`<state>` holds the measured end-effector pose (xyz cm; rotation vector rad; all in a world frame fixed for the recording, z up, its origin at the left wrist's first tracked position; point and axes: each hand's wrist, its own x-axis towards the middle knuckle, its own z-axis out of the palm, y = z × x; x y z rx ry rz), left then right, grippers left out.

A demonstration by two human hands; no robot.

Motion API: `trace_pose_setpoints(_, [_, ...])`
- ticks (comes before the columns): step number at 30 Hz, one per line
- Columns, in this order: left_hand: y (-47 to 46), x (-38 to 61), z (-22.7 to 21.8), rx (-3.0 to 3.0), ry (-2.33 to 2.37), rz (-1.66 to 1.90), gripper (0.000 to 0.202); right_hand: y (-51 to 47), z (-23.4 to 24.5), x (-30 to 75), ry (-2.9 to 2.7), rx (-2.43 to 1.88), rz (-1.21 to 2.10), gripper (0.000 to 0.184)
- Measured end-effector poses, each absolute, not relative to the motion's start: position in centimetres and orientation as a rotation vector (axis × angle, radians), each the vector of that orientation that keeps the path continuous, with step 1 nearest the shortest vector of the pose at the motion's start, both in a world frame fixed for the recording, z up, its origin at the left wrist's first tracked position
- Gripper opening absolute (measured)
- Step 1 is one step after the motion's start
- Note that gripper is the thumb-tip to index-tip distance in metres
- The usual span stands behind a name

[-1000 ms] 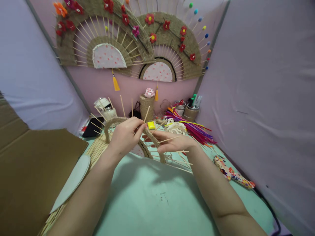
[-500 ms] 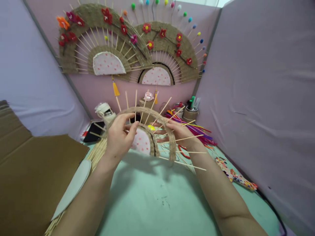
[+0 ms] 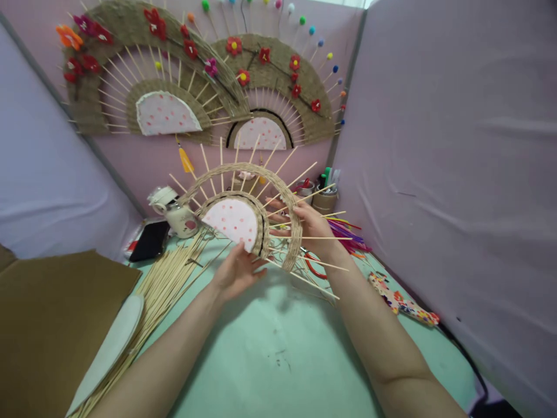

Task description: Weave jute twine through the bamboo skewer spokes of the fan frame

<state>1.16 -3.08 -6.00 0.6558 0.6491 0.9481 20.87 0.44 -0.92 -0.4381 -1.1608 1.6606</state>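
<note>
A half-round woven fan (image 3: 232,217) is held up and tilted above the table. It has thin wooden sticks fanning out, a twine arch across them, and a pink-dotted white centre edged with twine and a black line. My right hand (image 3: 317,229) grips its right side at the twine arch, thumb in front and fingers behind the sticks. Under the lower edge, my left hand (image 3: 239,273) has its thumb on the dotted centre and its fingers beneath, partly hidden.
Two larger flower-trimmed fans (image 3: 96,69) hang on the back wall. A bundle of straw-coloured sticks (image 3: 169,278), a cardboard sheet (image 3: 56,325), a black phone (image 3: 150,241) and a bottle (image 3: 180,217) are at left. Red-handled scissors (image 3: 314,266), pipe cleaners (image 3: 348,232) and a pen holder (image 3: 325,200) are at right.
My left hand has moved from the fan's upper arch down to its lower edge. The fan is raised slightly, and its centre now shows fully. The camera view has shifted right.
</note>
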Motion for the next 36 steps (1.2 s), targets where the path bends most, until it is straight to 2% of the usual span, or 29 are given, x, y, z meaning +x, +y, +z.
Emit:
trace_pose_setpoints(2, [-3.9,0.9,-6.8,0.561,0.479,0.893,0.039,0.4,-1.5,19.9,-1.174,-0.436,1.737,0.036])
trace_pose_setpoints(5, [-5.1,0.5,-7.7,0.475,0.391,0.921,0.037,0.2,-2.2,18.3,-1.165,-0.456,1.821,0.036])
trace_pose_setpoints(8, [-5.8,0.0,-8.3,0.453,0.42,0.912,0.031,-0.3,-2.7,17.2,-1.135,-0.495,1.849,0.033])
trace_pose_setpoints(11, [-6.4,-0.4,-9.0,0.46,0.454,0.888,0.038,-1.2,-3.6,17.2,-1.117,-0.503,1.876,0.03])
trace_pose_setpoints(18, [-7.0,-1.2,-9.7,0.439,0.497,0.913,0.042,-4.9,-7.6,20.1,-1.046,-0.605,1.96,0.039])
trace_pose_setpoints(23, [-6.5,-1.3,-10.0,0.39,0.54,0.93,0.033,-6.5,-10.2,20.2,-1.034,-0.8,1.699,0.039])
trace_pose_setpoints(28, [-6.3,-1.2,-10.7,0.374,0.566,0.973,0.033,-7.3,-10.9,19.8,-1.093,-1.062,1.366,0.021])
trace_pose_setpoints(36, [-6.4,-1.0,-11.0,0.346,0.543,0.954,0.035,-8.0,-10.5,20.0,-1.45,-0.989,1.213,0.017])
